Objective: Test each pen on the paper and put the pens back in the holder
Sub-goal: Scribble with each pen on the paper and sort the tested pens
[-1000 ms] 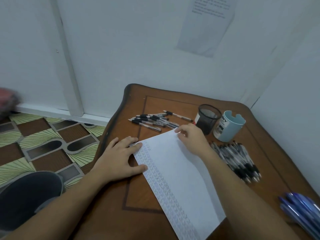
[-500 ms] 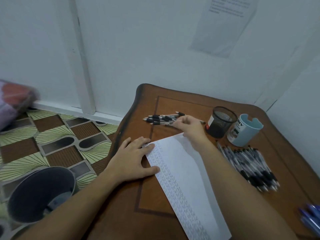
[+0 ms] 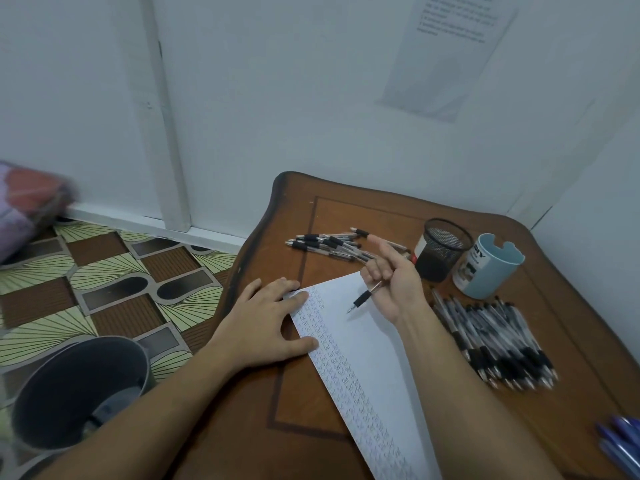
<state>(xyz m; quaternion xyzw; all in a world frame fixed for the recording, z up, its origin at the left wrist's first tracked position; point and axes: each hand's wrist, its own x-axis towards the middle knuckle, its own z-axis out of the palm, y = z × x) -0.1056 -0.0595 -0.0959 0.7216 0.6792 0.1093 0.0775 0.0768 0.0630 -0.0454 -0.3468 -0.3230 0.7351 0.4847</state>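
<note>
Right hand (image 3: 394, 285) grips pen (image 3: 363, 300), axis slanting near-left, tip over paper (image 3: 377, 362); left hand (image 3: 263, 323) flat, pins paper's left edge.

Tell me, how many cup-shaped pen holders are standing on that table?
2. The black mesh holder stands near the table's far edge, and the light blue holder stands just to its right. None seems hidden.

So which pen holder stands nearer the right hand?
The black mesh holder, just beyond the right hand; the light blue holder sits farther right, beside it.
</note>
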